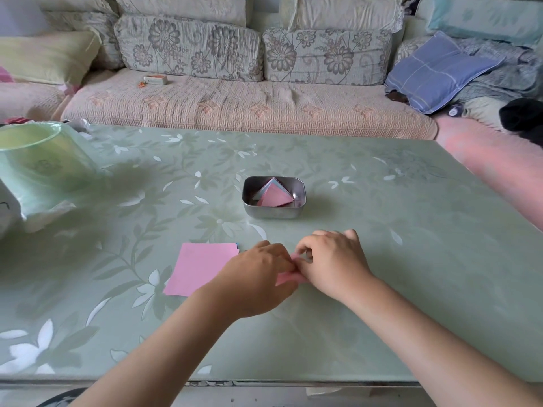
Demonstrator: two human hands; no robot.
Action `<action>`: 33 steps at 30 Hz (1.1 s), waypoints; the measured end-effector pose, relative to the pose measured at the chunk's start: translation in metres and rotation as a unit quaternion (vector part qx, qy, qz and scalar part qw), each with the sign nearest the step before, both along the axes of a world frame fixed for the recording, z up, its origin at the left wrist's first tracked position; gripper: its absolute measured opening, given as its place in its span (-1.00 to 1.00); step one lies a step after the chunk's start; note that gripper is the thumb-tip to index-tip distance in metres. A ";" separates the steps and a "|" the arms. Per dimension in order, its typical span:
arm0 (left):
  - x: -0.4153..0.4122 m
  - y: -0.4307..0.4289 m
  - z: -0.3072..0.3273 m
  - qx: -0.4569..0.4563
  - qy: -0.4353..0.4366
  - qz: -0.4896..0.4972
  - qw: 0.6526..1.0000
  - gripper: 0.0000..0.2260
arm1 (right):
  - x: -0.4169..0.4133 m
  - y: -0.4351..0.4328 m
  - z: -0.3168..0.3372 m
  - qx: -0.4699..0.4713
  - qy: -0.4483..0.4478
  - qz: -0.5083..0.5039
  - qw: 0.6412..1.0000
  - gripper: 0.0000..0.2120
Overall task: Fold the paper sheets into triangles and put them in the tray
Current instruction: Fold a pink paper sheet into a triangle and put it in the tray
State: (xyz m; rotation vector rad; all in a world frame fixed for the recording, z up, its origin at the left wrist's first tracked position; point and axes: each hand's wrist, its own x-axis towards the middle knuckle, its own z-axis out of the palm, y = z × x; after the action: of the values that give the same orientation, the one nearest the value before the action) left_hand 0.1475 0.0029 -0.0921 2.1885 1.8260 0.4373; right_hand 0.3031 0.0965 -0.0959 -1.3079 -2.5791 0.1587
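Fingers (304,247) of left hand (258,277) and right hand (332,259) curled, pinching a pink sheet (289,278) on the table (411,230), pink stack (199,268) just beside, folded triangles (274,196) in the tray (274,213) beyond.

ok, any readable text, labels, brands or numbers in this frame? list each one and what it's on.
No legible text anywhere.
Small box on the sofa: orange and white print, too blurred to read.
White object at the frame's left edge: dark mark, cropped, unreadable.
Metal tray, paper stack, and the pink sheet pinched by left hand and right hand: no print visible.
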 end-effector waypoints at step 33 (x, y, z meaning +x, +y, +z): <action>0.029 -0.041 -0.011 0.048 0.111 0.009 0.993 -0.64 | 0.024 -0.023 -0.006 0.000 -0.048 0.072 0.996 -0.69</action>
State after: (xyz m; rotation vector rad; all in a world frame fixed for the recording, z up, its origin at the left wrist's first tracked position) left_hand 0.1767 -0.0380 -0.1035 2.3691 1.9770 0.3002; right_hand 0.3267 0.0735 -0.1019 -1.1560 -2.7551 0.1237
